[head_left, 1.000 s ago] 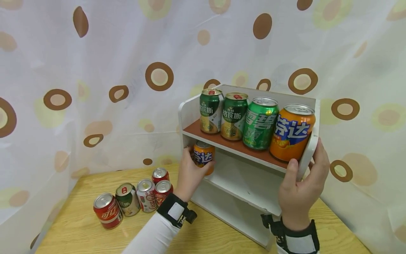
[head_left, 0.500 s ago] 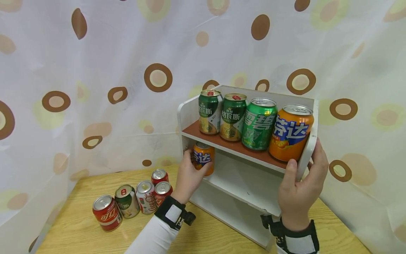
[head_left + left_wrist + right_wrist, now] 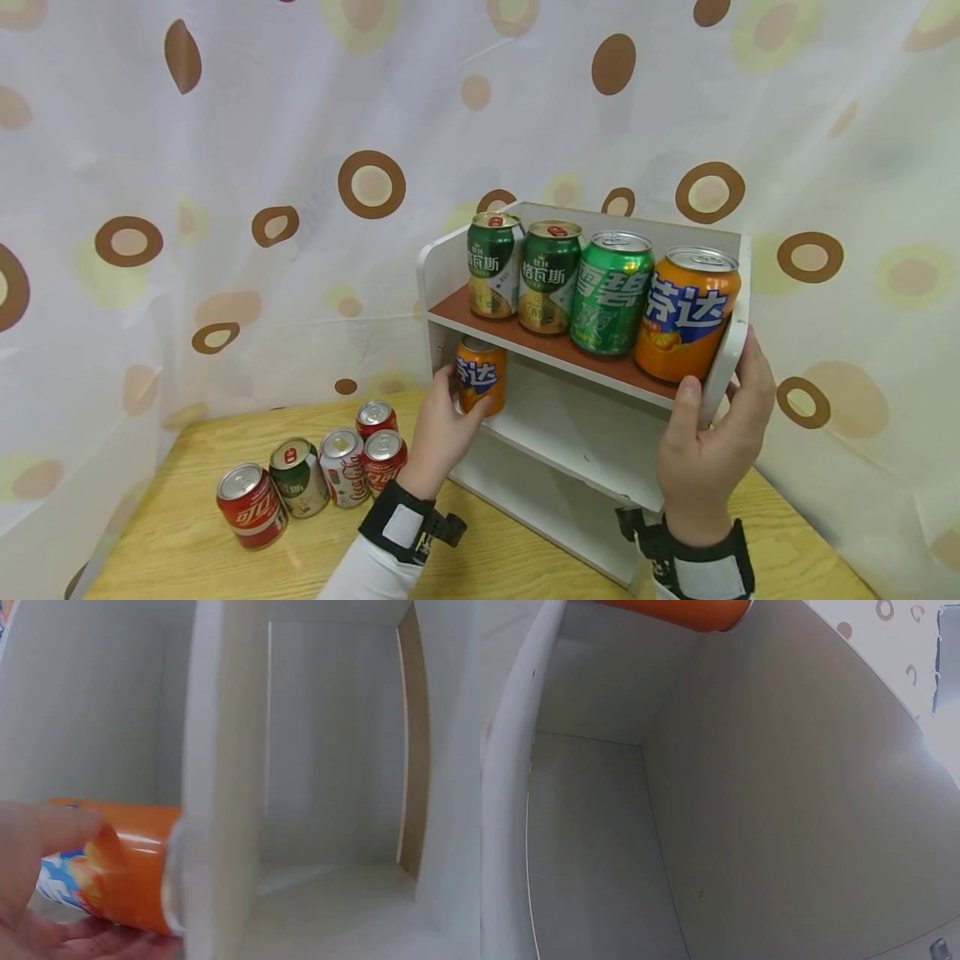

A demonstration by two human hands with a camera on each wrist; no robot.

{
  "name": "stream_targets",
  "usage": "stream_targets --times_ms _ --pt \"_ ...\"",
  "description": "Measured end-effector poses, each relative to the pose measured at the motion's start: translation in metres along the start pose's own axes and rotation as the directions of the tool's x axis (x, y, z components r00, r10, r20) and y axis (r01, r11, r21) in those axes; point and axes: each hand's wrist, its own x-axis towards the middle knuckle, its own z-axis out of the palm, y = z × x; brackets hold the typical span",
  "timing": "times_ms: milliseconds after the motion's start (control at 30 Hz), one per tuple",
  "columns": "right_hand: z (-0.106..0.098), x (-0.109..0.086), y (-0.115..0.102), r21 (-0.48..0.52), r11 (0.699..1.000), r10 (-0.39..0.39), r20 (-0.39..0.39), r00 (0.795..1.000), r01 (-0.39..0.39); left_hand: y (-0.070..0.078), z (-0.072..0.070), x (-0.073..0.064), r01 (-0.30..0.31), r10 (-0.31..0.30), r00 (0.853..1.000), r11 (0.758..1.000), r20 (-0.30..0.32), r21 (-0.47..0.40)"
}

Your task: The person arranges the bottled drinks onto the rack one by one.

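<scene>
An orange Fanta can (image 3: 480, 375) stands upright on the middle level of a white shelf unit (image 3: 540, 408), near its left wall. My left hand (image 3: 442, 425) holds it from the left and front, thumb low across its face. In the left wrist view, the thumb and fingers (image 3: 112, 941) lie on opposite sides of the can (image 3: 131, 859); the upper board hides part of its top. My right hand (image 3: 712, 450) grips the unit's right side panel (image 3: 729, 367), thumb at the front edge and fingers partly hidden behind.
On the red-brown top level stand two green-and-gold cans (image 3: 551, 279), a green Sprite can (image 3: 611, 292) and another Fanta can (image 3: 686, 312). Several cans, mostly red, including a Coca-Cola can (image 3: 251, 508), stand on the wooden table (image 3: 187, 558) at left. A patterned curtain (image 3: 225, 108) hangs behind.
My left thumb has slid lower on the Fanta can, showing more of its label, and the left wrist has shifted slightly down. The right hand keeps its hold on the side panel.
</scene>
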Motion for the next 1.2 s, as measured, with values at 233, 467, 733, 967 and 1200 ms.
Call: stream_targets --times_ms 233,467,733,967,1200 --pt "0.001 0.0 -0.001 0.001 1.0 0.003 -0.002 1.0 -0.003 -0.01 0.002 0.001 -0.028 0.028 1.0 0.999 -0.01 -0.016" --pt "0.001 0.0 -0.003 0.005 1.0 0.003 -0.005 1.0 -0.003 -0.011 0.004 0.001 -0.03 0.029 0.999 0.999 -0.016 -0.022" --pt "0.001 0.0 -0.003 0.012 1.0 0.004 -0.005 1.0 -0.004 -0.009 0.01 -0.004 -0.054 0.054 0.999 0.997 0.0 -0.047" --pt "0.002 0.0 -0.003 0.008 1.0 0.005 -0.006 1.0 -0.005 -0.004 0.018 -0.01 -0.05 0.052 0.998 0.997 0.034 -0.058" --pt "0.002 0.0 -0.005 0.009 1.0 0.008 -0.009 1.0 -0.008 0.002 0.029 -0.016 -0.05 0.053 0.996 0.997 0.065 -0.053"
